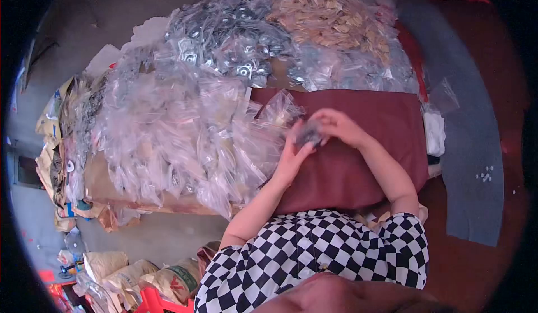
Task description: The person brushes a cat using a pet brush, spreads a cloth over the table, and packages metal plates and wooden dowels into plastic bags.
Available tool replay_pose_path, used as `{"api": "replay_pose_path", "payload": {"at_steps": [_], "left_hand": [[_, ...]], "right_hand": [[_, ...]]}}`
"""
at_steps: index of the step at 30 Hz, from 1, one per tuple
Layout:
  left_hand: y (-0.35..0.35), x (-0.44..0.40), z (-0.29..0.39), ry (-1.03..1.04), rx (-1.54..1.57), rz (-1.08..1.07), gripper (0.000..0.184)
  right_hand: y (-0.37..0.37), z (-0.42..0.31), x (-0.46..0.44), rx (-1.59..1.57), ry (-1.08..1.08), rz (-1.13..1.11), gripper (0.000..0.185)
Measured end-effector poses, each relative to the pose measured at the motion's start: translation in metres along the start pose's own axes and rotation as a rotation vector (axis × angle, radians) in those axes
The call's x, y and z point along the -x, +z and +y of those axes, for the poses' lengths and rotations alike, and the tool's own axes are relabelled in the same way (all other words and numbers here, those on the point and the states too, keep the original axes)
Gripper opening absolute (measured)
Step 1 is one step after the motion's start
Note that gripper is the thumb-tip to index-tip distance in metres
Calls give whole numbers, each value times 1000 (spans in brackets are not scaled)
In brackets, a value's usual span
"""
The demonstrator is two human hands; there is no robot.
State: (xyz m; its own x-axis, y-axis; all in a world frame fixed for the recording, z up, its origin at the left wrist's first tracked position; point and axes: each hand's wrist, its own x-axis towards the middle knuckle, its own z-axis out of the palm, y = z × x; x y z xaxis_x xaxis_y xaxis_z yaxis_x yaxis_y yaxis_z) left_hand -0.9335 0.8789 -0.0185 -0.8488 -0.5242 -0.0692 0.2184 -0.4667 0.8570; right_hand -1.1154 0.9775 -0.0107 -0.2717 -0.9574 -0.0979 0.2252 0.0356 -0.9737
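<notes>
Over the dark red mat (pixel 364 173), my left hand (pixel 291 155) has its fingers wrapped round a small dark packet (pixel 308 134), which is blurred. My right hand (pixel 334 127) is at the packet's right side, its fingers curled toward it; the fingertips are smeared, so its hold is unclear. Just behind my left hand lies a clear plastic bag (pixel 280 108) on the mat's back left edge. A large heap of clear plastic bags (pixel 162 122) spreads to the left of my hands.
Packets of metal parts (pixel 230 33) and packets of tan pieces (pixel 336 16) are piled at the back. A white bundle (pixel 434 132) sits at the mat's right edge. Paper sacks (pixel 140 276) and a red crate (pixel 159 303) stand at the lower left.
</notes>
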Motion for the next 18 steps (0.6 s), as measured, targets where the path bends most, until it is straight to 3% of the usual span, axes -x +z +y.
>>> {"api": "replay_pose_path", "payload": {"at_steps": [2, 3, 4, 6, 8, 9, 10, 12, 14, 15, 17, 18], "left_hand": [[-25, -5, -16, 78, -166, -70, 45], [-36, -7, -21, 162, -343, -130, 40], [-29, 0, -6, 38, -239, -99, 34], [-35, -1, -11, 75, -362, -90, 30], [-39, -1, -16, 114, -489, -86, 27], [-38, 0, -18, 184, -498, -55, 22], [-38, 0, -19, 258, -506, -21, 17], [-42, 3, -20, 222, -368, -20, 13], [-46, 5, -18, 185, -236, -20, 10], [-47, 7, -16, 206, -388, -89, 12], [-46, 7, -11, 218, -531, -167, 14], [-45, 6, -9, 459, -767, -217, 17]], "right_hand": [[7, -15, 6, 136, 71, -114, 33], [5, -34, 4, 473, 1, -181, 30], [1, -47, -3, 806, -70, -250, 27], [-12, -49, -35, 746, -57, 141, 27], [-23, -36, -80, 1057, -348, 450, 24], [-29, -26, -101, 1058, -346, 454, 24], [-37, -15, -121, 1410, -545, 593, 23], [-59, 1, -149, 1762, -756, 726, 23], [-81, 10, -164, 1756, -662, 694, 24], [-78, 2, -161, 1758, -662, 694, 24], [-52, -33, -135, 1355, -472, 629, 18], [-36, -46, -118, 1359, -455, 648, 18]]}}
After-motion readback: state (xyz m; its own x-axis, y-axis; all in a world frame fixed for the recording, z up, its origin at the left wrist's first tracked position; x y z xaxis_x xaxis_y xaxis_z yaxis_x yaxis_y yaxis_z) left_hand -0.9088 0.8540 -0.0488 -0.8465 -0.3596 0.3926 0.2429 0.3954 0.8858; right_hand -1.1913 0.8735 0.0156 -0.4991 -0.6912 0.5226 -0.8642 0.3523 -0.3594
